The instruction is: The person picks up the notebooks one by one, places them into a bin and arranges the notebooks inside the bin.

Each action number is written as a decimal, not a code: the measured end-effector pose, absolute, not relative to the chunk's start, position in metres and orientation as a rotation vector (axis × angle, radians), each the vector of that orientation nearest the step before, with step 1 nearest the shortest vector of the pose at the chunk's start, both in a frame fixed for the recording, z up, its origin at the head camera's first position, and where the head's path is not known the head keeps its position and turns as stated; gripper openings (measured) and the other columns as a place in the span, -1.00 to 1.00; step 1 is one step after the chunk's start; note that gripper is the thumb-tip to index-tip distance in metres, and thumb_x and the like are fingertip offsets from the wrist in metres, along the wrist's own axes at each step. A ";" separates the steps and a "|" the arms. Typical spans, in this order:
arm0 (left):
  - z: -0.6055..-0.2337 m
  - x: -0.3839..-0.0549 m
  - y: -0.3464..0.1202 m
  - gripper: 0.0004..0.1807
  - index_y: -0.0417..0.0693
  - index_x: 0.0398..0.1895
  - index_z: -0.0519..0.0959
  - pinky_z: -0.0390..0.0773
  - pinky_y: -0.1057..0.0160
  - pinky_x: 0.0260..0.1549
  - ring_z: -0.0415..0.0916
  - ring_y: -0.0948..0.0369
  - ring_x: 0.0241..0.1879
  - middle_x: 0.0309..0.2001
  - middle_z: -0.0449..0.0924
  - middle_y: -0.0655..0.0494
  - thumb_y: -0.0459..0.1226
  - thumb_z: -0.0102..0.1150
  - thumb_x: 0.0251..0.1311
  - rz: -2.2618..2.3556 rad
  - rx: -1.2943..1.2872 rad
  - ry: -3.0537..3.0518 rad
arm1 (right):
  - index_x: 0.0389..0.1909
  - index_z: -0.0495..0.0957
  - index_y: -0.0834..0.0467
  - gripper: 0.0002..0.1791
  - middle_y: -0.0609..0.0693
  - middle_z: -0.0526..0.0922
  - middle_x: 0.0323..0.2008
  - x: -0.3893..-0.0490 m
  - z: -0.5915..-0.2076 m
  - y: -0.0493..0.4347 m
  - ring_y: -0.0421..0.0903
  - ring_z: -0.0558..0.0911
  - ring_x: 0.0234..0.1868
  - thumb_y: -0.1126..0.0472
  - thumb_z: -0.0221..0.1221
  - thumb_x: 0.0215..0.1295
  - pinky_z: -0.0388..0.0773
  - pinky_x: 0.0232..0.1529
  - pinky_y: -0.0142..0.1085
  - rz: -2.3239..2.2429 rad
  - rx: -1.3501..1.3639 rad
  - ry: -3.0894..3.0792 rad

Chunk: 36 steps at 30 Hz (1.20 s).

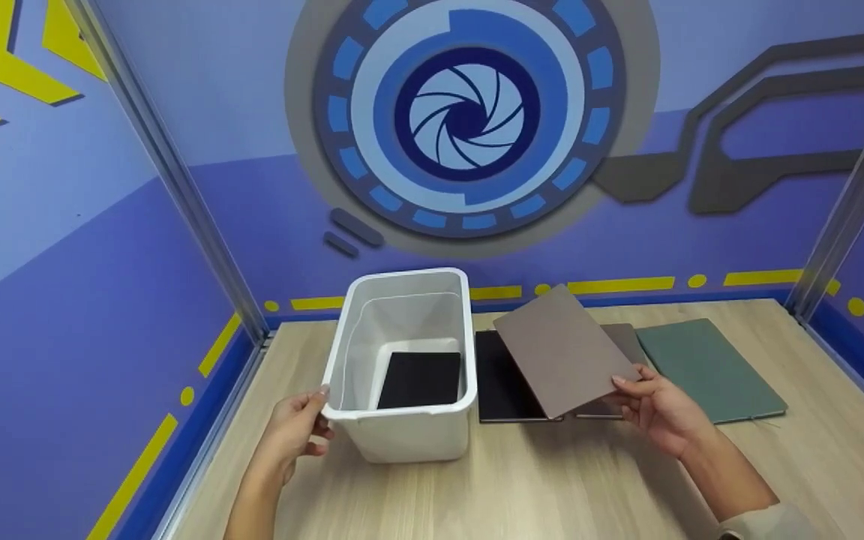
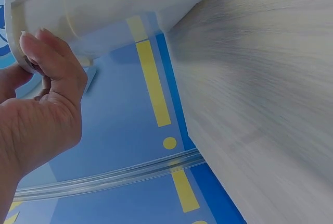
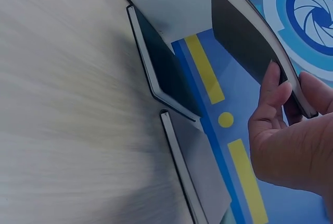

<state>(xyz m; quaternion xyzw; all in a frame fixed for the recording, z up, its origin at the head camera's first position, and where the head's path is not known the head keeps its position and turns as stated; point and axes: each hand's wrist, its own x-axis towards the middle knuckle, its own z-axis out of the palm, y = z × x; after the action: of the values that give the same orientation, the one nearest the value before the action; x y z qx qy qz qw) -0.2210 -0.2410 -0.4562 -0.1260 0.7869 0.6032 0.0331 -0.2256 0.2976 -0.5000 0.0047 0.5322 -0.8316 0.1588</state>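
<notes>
My right hand (image 1: pixel 661 409) pinches a brown-grey notebook (image 1: pixel 563 352) by its lower right corner, thumb on the cover and fingers beneath. In the right wrist view the held notebook (image 3: pixel 247 34) is tilted up off the table, its page edges showing. At the left, my left hand (image 1: pixel 297 431) grips the near left corner of a white plastic bin (image 1: pixel 409 435), thumb at the rim; the left wrist view shows its fingers (image 2: pixel 52 57) bent at that rim. Inside the bin lies a black notebook (image 1: pixel 421 379).
Right of the bin, a black notebook (image 1: pixel 499 375) lies on the wooden table (image 1: pixel 552 487), partly covered by the held one. Beside it are another brown-grey notebook (image 1: pixel 623 337), mostly hidden, and a green notebook (image 1: pixel 713 367). Painted panels (image 1: pixel 237 210) stand behind and at both sides.
</notes>
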 end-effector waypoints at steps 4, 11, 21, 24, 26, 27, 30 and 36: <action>-0.456 -0.220 -0.240 -0.61 -0.19 -0.27 0.58 0.62 0.32 -0.60 0.57 0.18 -0.44 -0.43 0.50 0.06 -0.07 0.03 0.65 1.863 -0.380 2.427 | 0.06 0.45 -0.04 -0.87 -0.19 0.82 -0.13 -0.226 -0.495 0.296 -0.25 0.78 -0.08 0.25 0.06 0.67 0.58 -0.12 -0.44 -2.381 -0.019 1.532; -0.458 -0.221 -0.241 -0.60 -0.19 -0.29 0.55 0.62 0.32 -0.60 0.57 0.17 -0.43 -0.43 0.49 0.06 -0.07 0.02 0.65 1.855 -0.386 2.430 | 0.08 0.46 -0.01 -0.86 -0.18 0.83 -0.12 -0.227 -0.484 0.288 -0.22 0.80 -0.08 0.27 0.07 0.66 0.59 -0.17 -0.46 -2.417 -0.025 1.559; -0.457 -0.221 -0.241 -0.60 -0.19 -0.27 0.56 0.62 0.32 -0.59 0.58 0.17 -0.42 -0.41 0.52 0.05 -0.06 0.02 0.65 1.851 -0.391 2.429 | 0.04 0.49 0.02 -0.87 -0.13 0.85 -0.11 -0.227 -0.462 0.275 -0.23 0.83 -0.06 0.30 0.04 0.67 0.61 -0.24 -0.48 -2.467 -0.087 1.483; -0.456 -0.221 -0.241 -0.59 -0.20 -0.27 0.57 0.62 0.32 -0.59 0.58 0.17 -0.42 -0.42 0.51 0.05 -0.06 0.02 0.65 1.851 -0.389 2.428 | 0.01 0.48 0.01 -0.89 -0.15 0.85 -0.15 -0.227 -0.455 0.269 -0.24 0.82 -0.09 0.29 0.05 0.67 0.62 -0.23 -0.50 -2.477 -0.054 1.496; -0.456 -0.221 -0.240 -0.60 -0.21 -0.26 0.57 0.61 0.32 -0.59 0.58 0.17 -0.42 -0.41 0.51 0.05 -0.06 0.02 0.65 1.851 -0.395 2.428 | -0.01 0.47 0.01 -0.90 -0.16 0.84 -0.19 -0.228 -0.452 0.265 -0.24 0.82 -0.10 0.29 0.05 0.67 0.63 -0.23 -0.50 -2.492 -0.037 1.481; -0.456 -0.221 -0.240 -0.60 -0.21 -0.26 0.57 0.61 0.32 -0.59 0.58 0.17 -0.42 -0.41 0.52 0.04 -0.07 0.02 0.65 1.852 -0.399 2.427 | -0.03 0.45 0.01 -0.90 -0.16 0.83 -0.20 -0.228 -0.450 0.263 -0.24 0.82 -0.12 0.29 0.05 0.67 0.63 -0.23 -0.51 -2.499 -0.031 1.472; -0.457 -0.220 -0.240 -0.62 -0.21 -0.25 0.57 0.61 0.33 -0.59 0.57 0.17 -0.43 -0.42 0.52 0.03 -0.09 0.03 0.65 1.858 -0.402 2.424 | 0.00 0.39 0.02 -0.89 -0.16 0.82 -0.24 -0.229 -0.446 0.256 -0.25 0.82 -0.14 0.31 0.03 0.67 0.64 -0.24 -0.51 -2.515 -0.038 1.432; -0.458 -0.221 -0.241 -0.62 -0.19 -0.27 0.57 0.61 0.33 -0.60 0.56 0.19 -0.46 -0.44 0.51 0.07 -0.08 0.03 0.65 1.881 -0.382 2.414 | 0.06 0.35 0.04 -0.86 -0.15 0.82 -0.27 -0.233 -0.440 0.240 -0.27 0.82 -0.20 0.33 0.02 0.67 0.62 -0.27 -0.51 -2.532 -0.043 1.402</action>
<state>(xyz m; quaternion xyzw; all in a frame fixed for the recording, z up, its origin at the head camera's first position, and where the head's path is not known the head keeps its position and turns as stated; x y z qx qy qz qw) -0.2211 -0.2408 -0.4583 -0.1238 0.7824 0.6097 0.0289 -0.2333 0.2403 -0.4397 -0.0146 0.4808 -0.8680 0.1230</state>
